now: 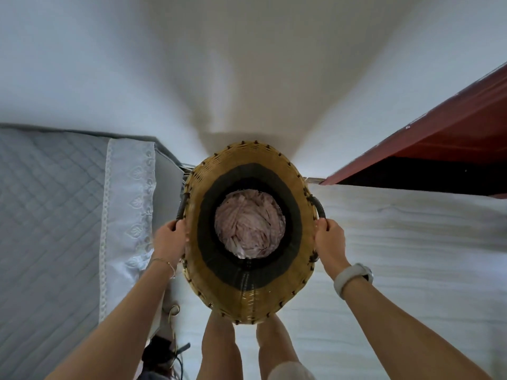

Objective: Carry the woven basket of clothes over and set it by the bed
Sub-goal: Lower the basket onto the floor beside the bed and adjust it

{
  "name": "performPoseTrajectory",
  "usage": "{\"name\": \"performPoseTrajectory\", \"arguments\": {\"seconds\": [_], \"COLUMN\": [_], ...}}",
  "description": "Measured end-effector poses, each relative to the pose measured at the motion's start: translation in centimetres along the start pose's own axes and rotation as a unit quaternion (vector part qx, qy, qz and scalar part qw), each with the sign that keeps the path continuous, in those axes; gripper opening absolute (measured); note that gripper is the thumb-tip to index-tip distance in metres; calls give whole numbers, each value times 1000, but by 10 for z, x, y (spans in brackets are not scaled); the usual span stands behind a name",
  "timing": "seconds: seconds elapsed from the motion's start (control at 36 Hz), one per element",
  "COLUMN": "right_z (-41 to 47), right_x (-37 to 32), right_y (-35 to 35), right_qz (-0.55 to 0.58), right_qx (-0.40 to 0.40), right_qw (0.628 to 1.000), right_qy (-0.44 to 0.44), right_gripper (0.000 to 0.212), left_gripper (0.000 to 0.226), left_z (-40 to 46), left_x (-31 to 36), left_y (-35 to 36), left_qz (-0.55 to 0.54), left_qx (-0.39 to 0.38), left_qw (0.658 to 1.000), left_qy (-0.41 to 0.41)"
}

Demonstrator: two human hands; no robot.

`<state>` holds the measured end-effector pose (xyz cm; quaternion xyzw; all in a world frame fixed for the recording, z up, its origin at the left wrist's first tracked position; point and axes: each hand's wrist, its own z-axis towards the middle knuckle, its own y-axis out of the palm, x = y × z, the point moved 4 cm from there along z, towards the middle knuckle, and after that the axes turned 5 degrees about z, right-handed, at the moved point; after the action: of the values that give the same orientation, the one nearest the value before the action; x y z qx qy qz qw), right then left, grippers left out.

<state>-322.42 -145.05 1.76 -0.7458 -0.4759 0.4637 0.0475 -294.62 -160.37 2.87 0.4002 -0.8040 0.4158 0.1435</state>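
The woven basket [248,234] hangs in front of the person's legs, held up by both side handles. The left hand [168,238] has its fingers [179,224] curled tight around the dark left handle [181,207], and the right hand [330,239] is wrapped the same way around the right handle [319,207]. A bundle of pale pink clothes [248,223] sits deep in the bottom, well below the rim. The basket is just beside the corner of the bed [55,201], whose grey quilted cover and white lace-edged sheet [129,201] hang at the left.

The likeliest trouble is on that left side: the basket wall and the left knuckles are very near the mattress corner, so lowering straight down could scrape the hand or snag the weave on the lace trim. A dark cable [175,352] lies on the floor near the left foot; stepping back or setting the basket there could catch it. The red door [428,149] stands open at the right, well apart, and seems little risk. Lowering unevenly would tip the basket, though the clothes lie too deep to spill easily.
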Motion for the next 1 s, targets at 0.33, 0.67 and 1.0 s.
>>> {"name": "performPoseTrajectory", "arguments": {"seconds": [0.33,0.67,1.0], "right_z": [53,48,69], "right_x": [9,-2,-29], "right_y": [42,70,80], "right_qz": [30,-4,-111], "right_qx": [1,30,47], "right_qw": [999,998,985], "right_qy": [-13,-54,-125], "right_gripper": [25,30,48], "left_gripper": [28,25,67], "left_z": [81,58,47], "left_x": [-15,-42,-49], "left_y": [35,37,28], "left_qz": [75,122,179], "left_qx": [12,38,29], "left_qw": [997,992,983], "left_qy": [12,-1,6]}}
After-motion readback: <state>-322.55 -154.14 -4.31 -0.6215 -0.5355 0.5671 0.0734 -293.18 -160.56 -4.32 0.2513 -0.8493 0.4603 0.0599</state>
